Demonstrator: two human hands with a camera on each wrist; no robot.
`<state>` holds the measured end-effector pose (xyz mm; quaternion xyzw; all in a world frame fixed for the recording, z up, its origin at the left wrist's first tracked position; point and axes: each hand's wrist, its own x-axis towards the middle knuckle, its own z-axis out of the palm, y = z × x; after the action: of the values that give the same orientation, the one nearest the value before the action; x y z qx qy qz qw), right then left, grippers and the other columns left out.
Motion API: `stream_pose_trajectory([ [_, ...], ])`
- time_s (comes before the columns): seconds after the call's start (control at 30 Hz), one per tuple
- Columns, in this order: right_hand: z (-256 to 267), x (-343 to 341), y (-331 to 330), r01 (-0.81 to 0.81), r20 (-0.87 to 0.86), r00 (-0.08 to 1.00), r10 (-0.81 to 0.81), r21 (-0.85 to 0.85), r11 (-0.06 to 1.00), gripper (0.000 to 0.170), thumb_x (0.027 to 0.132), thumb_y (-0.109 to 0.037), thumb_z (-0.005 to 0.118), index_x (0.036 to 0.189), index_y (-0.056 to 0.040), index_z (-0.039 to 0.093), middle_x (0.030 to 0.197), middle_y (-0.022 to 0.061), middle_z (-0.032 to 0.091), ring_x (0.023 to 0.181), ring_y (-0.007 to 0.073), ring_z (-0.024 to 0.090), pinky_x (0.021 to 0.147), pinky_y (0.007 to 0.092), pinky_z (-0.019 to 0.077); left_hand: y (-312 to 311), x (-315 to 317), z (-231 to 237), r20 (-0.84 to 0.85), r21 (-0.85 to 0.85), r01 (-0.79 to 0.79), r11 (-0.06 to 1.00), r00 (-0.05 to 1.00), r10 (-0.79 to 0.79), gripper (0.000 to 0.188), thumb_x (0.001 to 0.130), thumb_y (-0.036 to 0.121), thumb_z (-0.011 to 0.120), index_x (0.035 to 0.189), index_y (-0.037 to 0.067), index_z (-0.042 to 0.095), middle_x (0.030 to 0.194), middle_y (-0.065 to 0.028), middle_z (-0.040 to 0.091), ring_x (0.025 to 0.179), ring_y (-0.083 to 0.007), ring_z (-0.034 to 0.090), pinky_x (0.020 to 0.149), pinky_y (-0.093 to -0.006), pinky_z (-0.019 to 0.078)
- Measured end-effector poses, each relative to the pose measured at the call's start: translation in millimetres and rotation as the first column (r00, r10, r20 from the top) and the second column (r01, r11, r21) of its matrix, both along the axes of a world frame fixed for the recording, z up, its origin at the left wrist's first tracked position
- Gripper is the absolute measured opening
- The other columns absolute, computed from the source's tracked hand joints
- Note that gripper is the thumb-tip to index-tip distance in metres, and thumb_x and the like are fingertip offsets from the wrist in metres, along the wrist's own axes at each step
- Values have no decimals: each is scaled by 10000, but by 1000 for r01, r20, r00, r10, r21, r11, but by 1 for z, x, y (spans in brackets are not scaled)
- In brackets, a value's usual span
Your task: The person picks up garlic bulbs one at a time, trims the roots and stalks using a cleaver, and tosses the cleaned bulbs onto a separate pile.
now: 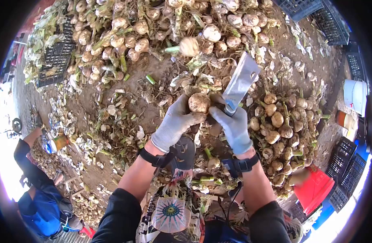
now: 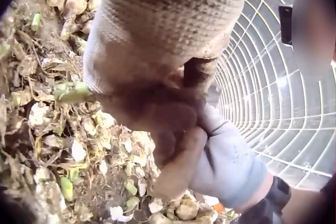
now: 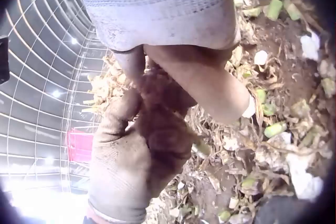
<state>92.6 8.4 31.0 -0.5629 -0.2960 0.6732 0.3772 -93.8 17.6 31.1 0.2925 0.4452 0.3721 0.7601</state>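
Observation:
My gloved left hand point(image 1: 173, 125) grips a round garlic bulb point(image 1: 199, 103) with soil on its skin, in front of my body in the head view. Close beside it on the right, my gloved right hand point(image 1: 234, 125) holds a cleaver point(image 1: 242, 79), its broad metal blade slanting up and away from the bulb. In the left wrist view the cleaver's tan handle point(image 2: 178, 169) runs out below the right hand. The fingers of both hands nearly meet, and dark shadow hides much of the bulb in the wrist views.
A large heap of garlic bulbs point(image 1: 141, 28) lies ahead, and a smaller pile of bulbs point(image 1: 277, 125) sits to the right. Leaf scraps and cut stems cover the ground. A red bucket point(image 1: 313, 188), a white bucket point(image 1: 355, 97) and black crates point(image 1: 342, 156) stand at right. Another person point(image 1: 44, 210) is lower left.

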Motion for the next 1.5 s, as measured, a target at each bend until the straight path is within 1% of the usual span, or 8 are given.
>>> stream_pose_trajectory([
  [0.23,31,-9,-19,-713,959,268,90,134,688,214,779,-152,677,989,-120,651,816,75,644,720,291,673,679,401,538,-44,-27,-28,-53,15,-25,1000,998,26,775,917,184,736,1524,2,292,1362,-85,550,1163,-150,562,1018,-327,480],
  [0.57,16,-8,-22,-668,945,281,165,69,741,170,819,-176,655,985,-142,652,808,86,673,701,307,678,655,417,531,-30,-36,-37,-339,500,343,796,922,-184,583,799,134,800,1314,20,551,1108,-76,674,1023,-137,629,923,-307,522],
  [0.67,-22,36,-13,-404,898,210,388,-282,870,236,891,-268,650,1077,-125,669,861,147,730,805,353,706,717,433,559,-29,-12,36,-151,145,230,962,966,-208,621,695,239,830,1243,45,613,1044,-120,692,922,-181,654,883,-329,513],
  [0.9,-3,16,-22,-429,700,654,286,32,903,212,833,-233,657,1011,-125,697,799,159,689,751,355,679,676,405,554,-27,-6,9,-869,296,789,538,456,-191,396,658,107,734,1044,114,646,979,-43,616,919,-256,658,811,-378,536],
  [1.1,-26,40,-18,-552,722,118,681,-523,650,224,860,-250,638,1041,-137,706,936,128,722,845,324,703,750,416,560,-22,-10,20,-964,264,955,135,261,42,124,646,195,718,745,132,679,963,-12,593,924,-328,622,804,-403,530],
  [1.3,-78,13,-105,-276,261,880,397,-399,874,223,778,-108,811,993,-99,750,778,-2,711,646,115,631,596,281,513,-5,79,78,-616,742,621,255,780,-109,321,759,137,666,1080,148,671,1053,-41,632,854,-223,665,748,-353,573],
  [1.37,-104,28,-127,-345,345,890,299,80,935,216,765,-55,803,974,-50,748,778,22,706,651,83,612,591,251,490,2,93,83,-410,836,395,381,911,-46,393,784,71,656,1170,140,633,1079,-79,646,823,-206,687,659,-334,591],
  [1.5,-47,43,-63,72,311,950,14,-262,962,236,826,-68,733,1060,-37,724,696,-1,656,489,66,536,426,230,408,93,14,26,-898,220,573,789,435,-66,583,795,142,692,1331,66,476,1143,-162,602,826,-261,689,700,-333,595],
])
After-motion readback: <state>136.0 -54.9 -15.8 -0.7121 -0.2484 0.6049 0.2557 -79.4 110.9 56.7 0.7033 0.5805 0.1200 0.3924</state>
